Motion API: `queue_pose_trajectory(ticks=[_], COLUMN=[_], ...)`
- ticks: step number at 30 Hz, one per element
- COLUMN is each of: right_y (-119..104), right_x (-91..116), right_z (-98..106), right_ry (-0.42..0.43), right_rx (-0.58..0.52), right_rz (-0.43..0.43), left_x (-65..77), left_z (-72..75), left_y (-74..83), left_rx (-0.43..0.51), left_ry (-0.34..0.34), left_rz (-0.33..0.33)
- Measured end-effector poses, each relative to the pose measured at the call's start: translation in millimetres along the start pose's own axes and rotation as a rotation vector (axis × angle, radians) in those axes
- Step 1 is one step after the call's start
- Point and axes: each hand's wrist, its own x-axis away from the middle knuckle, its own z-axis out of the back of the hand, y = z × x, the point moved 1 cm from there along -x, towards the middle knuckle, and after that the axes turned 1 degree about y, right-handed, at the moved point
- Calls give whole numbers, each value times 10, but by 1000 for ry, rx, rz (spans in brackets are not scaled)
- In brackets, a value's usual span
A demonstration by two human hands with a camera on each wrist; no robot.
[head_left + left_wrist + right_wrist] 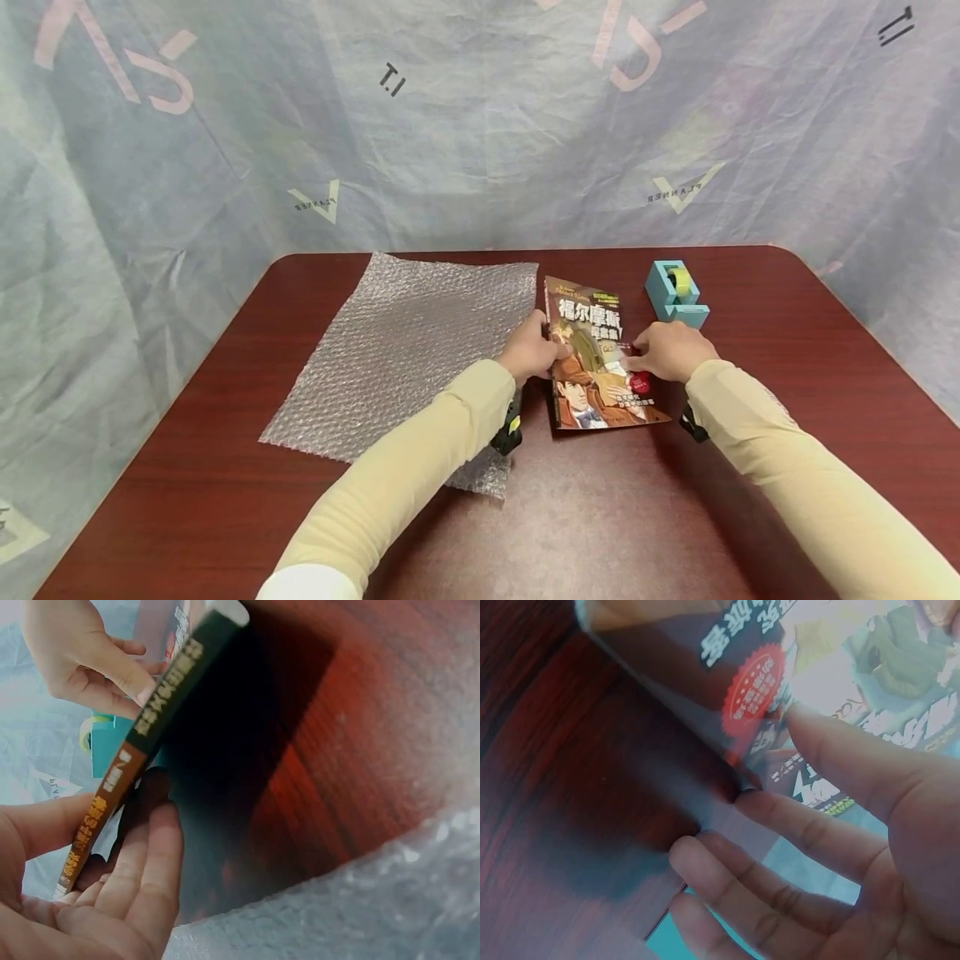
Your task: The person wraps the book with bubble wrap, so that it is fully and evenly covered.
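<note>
A thin paperback book (592,367) with an illustrated brown cover is raised slightly off the table, right of the bubble wrap. My left hand (531,348) grips its spine side, thumb on the cover and fingers underneath, as the left wrist view shows at the book's spine (142,742). At the opposite edge, my right hand (670,350) pinches the book; in the right wrist view the thumb (840,750) lies on the cover and the index fingertip is at the edge. The sheet of bubble wrap (405,350) lies flat, partly under my left forearm.
A light-blue tape dispenser (663,287) with a yellow roll (680,282) stands behind my right hand. The dark red wooden table (600,517) extends to a printed grey cloth (487,125) hanging behind its far edge.
</note>
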Motion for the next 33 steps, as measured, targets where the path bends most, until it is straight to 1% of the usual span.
queue_pose_trajectory(ticks=[3,6,10,13,16,22,24,29,33], right_y=[13,26,51,83,127,192,197,179,175], right_x=[-8,-20,-29,-37,-38,-32,-36,-40,-38], right_z=[7,4,-16,-30,-32,-9,-2,15,20], right_ry=[-22,-28,-4,-2,-13,-39,-66,-142,-155], right_rx=[-17,-33,-68,-116,-168,-251,-293,-452,-543], right_rz=[-18,-18,26,49,53,67,69,62,44], left_x=[14,12,19,33,42,53,55,62,65], left_z=[17,42,80,108,129,148,153,164,171], left_y=[-12,-39,-67,-81,-89,-90,-90,-80,-68], left_rx=[78,137,161,172,201,229,239,252,243], left_ry=[-22,-43,-50,-53,-71,-103,-109,-119,-115], left_rz=[-9,-22,-39,-55,-66,-72,-75,-88,-91])
